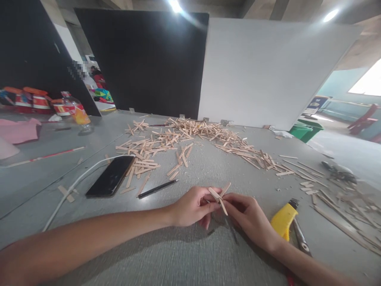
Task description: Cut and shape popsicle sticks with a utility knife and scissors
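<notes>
Just above the grey table, both hands meet around a few short wooden craft sticks (222, 203) that cross each other. My left hand (195, 206) pinches them from the left between thumb and fingers. From the right, my right hand (246, 212) holds the same crossed sticks with its fingertips. How the sticks are joined is hidden by the fingers. Left of my left hand a dark pencil-like stick (157, 188) lies on the table. A yellow glue gun (284, 219) lies beside my right wrist.
Piles of craft sticks (205, 131) spread across the table (166, 254). A phone (111, 176) with a white cable (74, 184) lies at left, a bottle (79, 113) behind it. Thin wood strips (336, 226) are scattered at right. Black (149, 59) and white (262, 71) panels stand at the back.
</notes>
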{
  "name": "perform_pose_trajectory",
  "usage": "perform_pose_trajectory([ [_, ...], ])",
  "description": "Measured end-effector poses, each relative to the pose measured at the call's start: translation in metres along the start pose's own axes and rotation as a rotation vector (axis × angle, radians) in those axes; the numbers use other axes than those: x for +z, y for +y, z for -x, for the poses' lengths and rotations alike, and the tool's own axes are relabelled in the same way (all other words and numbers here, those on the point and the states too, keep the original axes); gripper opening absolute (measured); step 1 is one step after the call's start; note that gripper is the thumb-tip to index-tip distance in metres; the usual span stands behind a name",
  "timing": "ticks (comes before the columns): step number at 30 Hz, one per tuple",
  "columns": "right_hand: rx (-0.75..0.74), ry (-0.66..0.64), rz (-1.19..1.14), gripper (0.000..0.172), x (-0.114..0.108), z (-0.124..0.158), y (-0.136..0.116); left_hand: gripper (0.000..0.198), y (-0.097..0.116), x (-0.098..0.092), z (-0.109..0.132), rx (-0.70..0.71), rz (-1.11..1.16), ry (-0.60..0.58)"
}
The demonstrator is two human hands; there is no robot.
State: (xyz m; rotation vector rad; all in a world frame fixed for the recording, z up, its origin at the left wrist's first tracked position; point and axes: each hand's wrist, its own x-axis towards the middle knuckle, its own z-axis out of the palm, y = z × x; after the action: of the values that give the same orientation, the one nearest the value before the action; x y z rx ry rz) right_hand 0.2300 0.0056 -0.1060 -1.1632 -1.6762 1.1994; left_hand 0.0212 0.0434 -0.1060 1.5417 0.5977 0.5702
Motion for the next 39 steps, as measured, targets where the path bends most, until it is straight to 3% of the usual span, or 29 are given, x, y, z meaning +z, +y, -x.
perform_pose_trajectory([
  [6, 0.039, -0.078, -0.027, 0.041, -0.001, -0.002, -0.002, 0.031, 0.002, -0.002, 0.000, 0.005, 0.000, -0.030],
  [12, 0.085, -0.087, -0.155, 0.049, -0.002, -0.002, 0.001, 0.028, -0.004, 0.002, 0.002, 0.016, -0.033, 0.053],
  [25, 0.068, -0.084, -0.033, 0.048, -0.001, -0.003, -0.002, 0.030, 0.005, 0.004, 0.004, 0.045, -0.033, 0.024],
  [34, 0.130, -0.168, -0.219, 0.043, -0.004, -0.004, 0.001, 0.039, 0.014, 0.003, 0.006, 0.045, -0.044, 0.005],
  [39, 0.095, -0.161, -0.185, 0.047, -0.004, -0.004, 0.005, 0.035, 0.011, 0.005, 0.006, 0.035, -0.057, 0.011],
])
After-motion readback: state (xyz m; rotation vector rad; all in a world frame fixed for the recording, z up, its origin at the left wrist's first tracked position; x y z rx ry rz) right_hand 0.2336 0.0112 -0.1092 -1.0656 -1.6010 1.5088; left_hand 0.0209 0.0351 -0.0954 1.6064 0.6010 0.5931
